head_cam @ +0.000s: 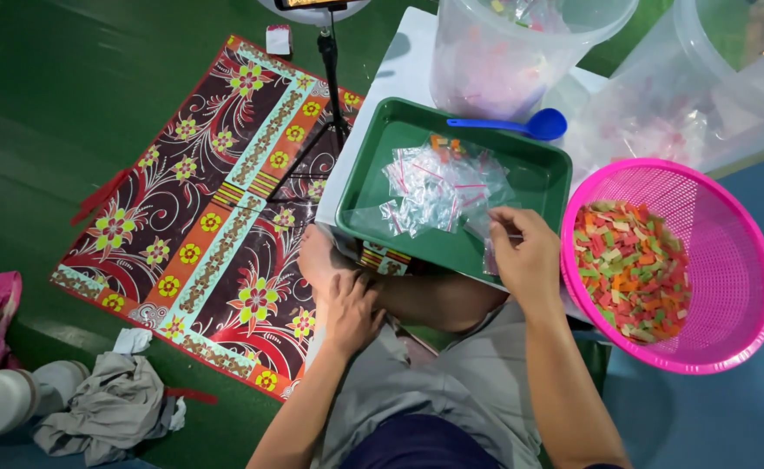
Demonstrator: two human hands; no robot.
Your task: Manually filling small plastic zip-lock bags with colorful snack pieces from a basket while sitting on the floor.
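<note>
My right hand [526, 254] reaches over the near edge of a green tray [545, 178] and pinches a small clear plastic bag [490, 227]. A heap of small clear zip bags [438, 184] lies in the middle of the tray. My left hand [349, 311] rests on my bent leg, fingers spread, holding nothing. A pink mesh basket [729, 260] to the right holds several coloured snack pieces [632, 269] in red, green and orange.
A blue scoop [521, 125] lies on the tray's far rim. Two large clear plastic tubs [503, 52] stand behind. A floral mat [226, 226] covers the green floor at left, with a tripod leg [330, 69] and crumpled cloth [108, 408].
</note>
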